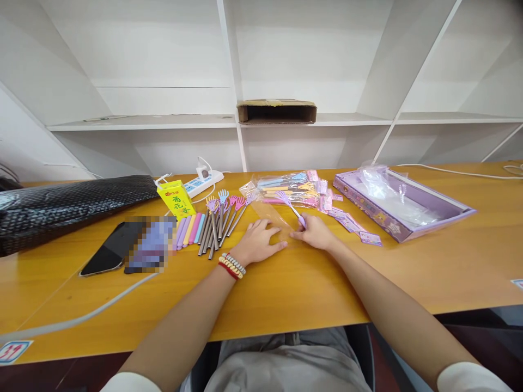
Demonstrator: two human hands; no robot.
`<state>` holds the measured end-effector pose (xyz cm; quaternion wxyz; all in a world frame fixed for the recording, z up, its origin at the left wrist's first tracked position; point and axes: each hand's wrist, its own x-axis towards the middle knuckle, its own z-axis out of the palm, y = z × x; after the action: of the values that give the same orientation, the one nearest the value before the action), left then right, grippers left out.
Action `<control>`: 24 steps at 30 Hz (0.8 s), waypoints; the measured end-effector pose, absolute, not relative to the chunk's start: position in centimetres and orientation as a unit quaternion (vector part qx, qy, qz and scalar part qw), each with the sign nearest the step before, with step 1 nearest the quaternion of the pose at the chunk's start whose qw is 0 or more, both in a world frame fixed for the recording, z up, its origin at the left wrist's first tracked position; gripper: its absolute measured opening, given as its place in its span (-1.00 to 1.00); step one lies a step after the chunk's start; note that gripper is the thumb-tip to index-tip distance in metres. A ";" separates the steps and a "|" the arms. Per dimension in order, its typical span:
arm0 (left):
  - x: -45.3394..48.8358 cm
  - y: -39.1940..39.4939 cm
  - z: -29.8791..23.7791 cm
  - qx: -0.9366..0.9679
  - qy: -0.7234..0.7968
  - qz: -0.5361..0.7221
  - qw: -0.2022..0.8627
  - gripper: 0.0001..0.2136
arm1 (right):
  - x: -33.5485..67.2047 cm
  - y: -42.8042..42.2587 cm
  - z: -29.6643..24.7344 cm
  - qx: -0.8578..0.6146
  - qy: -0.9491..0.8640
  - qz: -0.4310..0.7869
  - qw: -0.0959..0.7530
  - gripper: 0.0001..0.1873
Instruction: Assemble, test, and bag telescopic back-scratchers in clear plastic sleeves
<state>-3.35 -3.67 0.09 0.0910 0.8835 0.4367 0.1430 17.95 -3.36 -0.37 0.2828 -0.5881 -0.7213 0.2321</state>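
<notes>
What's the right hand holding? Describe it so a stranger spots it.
On the wooden table, find the right hand. It holds a purple scratcher, claw end forward. Unlike the loose scratchers on the left and the bagged ones, it's gripped.

Left grip (261,242) palm-down, right grip (314,232) curled, forearms (183,318) angled inward

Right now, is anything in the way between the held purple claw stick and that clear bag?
Nothing visible: the right hand holds the purple claw stick close beside the clear bag, near the left hand.
</notes>
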 end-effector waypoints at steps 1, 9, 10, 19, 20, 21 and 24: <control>-3.3 -3.7 0.1 0.886 0.433 0.143 0.089 -0.45 | 18.0 -3.3 -0.4 -0.593 -0.712 0.250 0.281 -0.65; -3.1 -3.8 -0.1 0.884 0.443 0.127 0.082 -0.43 | 18.0 -3.3 0.0 -0.607 -0.700 0.241 0.288 -0.74; -3.1 -3.8 -0.1 0.881 0.448 0.125 0.085 -0.42 | 18.0 -3.3 -0.1 -0.606 -0.690 0.261 0.298 -0.74; -2.9 -3.7 0.2 0.844 0.494 0.189 0.088 -0.43 | 17.6 -3.2 -0.4 -0.518 -0.510 0.507 0.464 -0.63; -2.9 -3.5 0.4 0.832 0.503 0.220 0.080 -0.46 | 17.5 -3.3 -0.2 -0.510 -0.499 0.509 0.481 -0.62; -3.0 -3.4 0.5 0.818 0.511 0.251 0.075 -0.50 | 17.4 -3.3 -0.1 -0.502 -0.491 0.510 0.497 -0.61; -3.1 -3.0 0.9 0.787 0.522 0.313 0.100 -0.61 | 17.3 -3.6 0.3 -0.468 -0.478 0.518 0.533 -0.59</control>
<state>-3.06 -3.03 0.90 0.1003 0.7871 0.5217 0.3134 17.30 -3.56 0.31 0.5327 -0.4677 -0.4784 0.5182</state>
